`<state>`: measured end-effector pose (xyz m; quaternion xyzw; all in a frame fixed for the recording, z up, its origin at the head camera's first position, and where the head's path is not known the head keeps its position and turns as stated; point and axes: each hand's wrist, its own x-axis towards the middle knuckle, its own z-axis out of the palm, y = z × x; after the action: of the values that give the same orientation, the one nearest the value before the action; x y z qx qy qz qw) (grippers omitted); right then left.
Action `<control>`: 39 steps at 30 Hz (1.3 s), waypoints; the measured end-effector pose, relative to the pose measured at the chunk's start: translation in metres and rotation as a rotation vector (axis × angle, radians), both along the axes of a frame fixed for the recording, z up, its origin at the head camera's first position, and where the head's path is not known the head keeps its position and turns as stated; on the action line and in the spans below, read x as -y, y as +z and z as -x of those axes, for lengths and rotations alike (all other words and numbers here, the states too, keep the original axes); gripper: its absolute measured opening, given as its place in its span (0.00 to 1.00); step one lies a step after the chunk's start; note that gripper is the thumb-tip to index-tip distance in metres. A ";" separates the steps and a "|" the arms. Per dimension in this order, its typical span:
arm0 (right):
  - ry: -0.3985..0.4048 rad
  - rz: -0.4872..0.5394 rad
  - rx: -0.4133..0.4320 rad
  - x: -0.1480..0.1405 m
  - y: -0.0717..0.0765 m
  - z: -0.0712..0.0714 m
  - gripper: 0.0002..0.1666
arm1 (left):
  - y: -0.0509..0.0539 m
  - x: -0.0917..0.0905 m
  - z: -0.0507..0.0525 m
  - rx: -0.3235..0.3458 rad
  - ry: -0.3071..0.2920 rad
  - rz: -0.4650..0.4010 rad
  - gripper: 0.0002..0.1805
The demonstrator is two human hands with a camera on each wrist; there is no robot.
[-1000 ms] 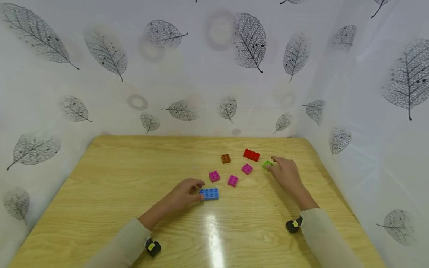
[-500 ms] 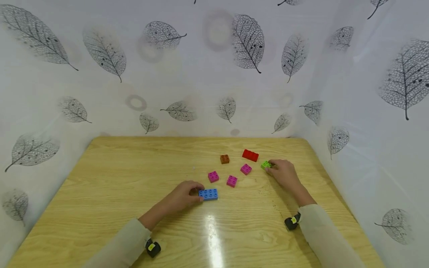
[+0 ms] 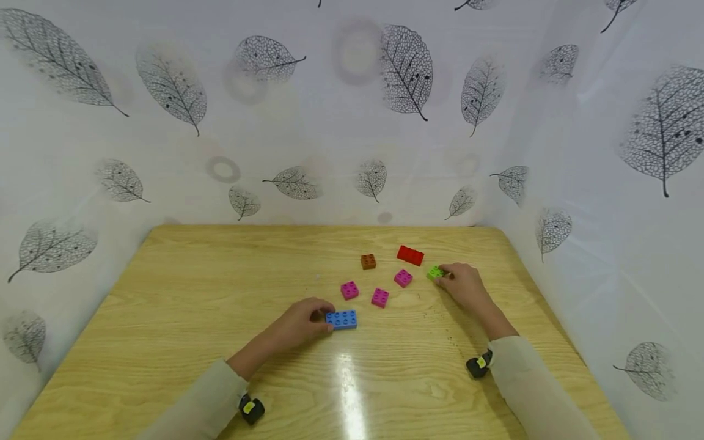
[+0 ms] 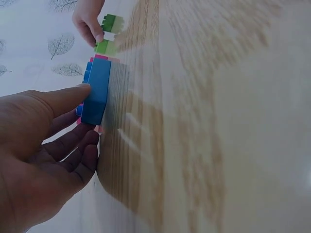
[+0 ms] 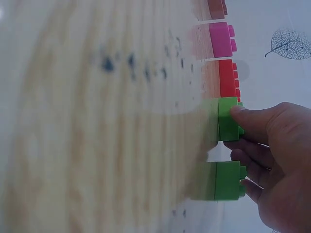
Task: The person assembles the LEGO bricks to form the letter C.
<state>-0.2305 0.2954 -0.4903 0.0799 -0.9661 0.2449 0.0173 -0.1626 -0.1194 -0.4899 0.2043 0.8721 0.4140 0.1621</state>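
Note:
The left hand (image 3: 299, 325) grips the left end of a blue eight-stud brick (image 3: 344, 319) between thumb and fingers; in the left wrist view its thumb lies against the side of the blue brick (image 4: 97, 92). At the right, the right hand (image 3: 467, 287) pinches a light green brick (image 3: 434, 272). In the right wrist view the thumb presses on that green brick (image 5: 227, 119), and a darker green brick (image 5: 229, 181) stands beside it under the curled fingers. The head view hides this darker brick behind the right hand. Both held bricks appear to rest on the table.
Three pink bricks (image 3: 349, 290) lie between the hands. A brown brick (image 3: 368, 261) and a red brick (image 3: 410, 255) lie farther back on the wooden table (image 3: 220, 275). A leaf-patterned curtain (image 3: 330, 122) surrounds the table's back and sides.
The right hand's raised fingers have come down and closed on the light green brick. The left hand's fingers have closed in on the blue brick's end. The bricks have hardly moved.

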 end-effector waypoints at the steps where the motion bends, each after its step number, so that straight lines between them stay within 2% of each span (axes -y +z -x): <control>1: 0.005 -0.003 -0.005 0.000 0.000 -0.001 0.24 | 0.000 0.000 0.000 0.000 0.000 0.000 0.19; 9: 0.056 -0.080 -0.067 0.007 0.004 -0.008 0.22 | 0.001 -0.001 -0.002 0.011 0.005 -0.016 0.19; 16: 0.073 -0.117 -0.066 0.014 0.006 -0.023 0.21 | 0.001 -0.003 -0.002 0.017 -0.006 -0.009 0.19; 24: 0.114 -0.102 -0.005 0.023 0.012 -0.040 0.21 | 0.004 -0.007 -0.006 0.044 -0.023 -0.001 0.17; 34: 0.172 0.038 0.126 0.031 0.014 -0.058 0.23 | 0.008 -0.013 -0.012 0.059 -0.057 -0.025 0.18; 39: 0.188 0.088 0.185 0.037 0.013 -0.065 0.23 | 0.005 -0.016 -0.011 0.069 -0.068 -0.026 0.17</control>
<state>-0.1655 0.2580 -0.4774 0.1461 -0.9402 0.2937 -0.0915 -0.1518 -0.1038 -0.4847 0.2216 0.8530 0.4264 0.2035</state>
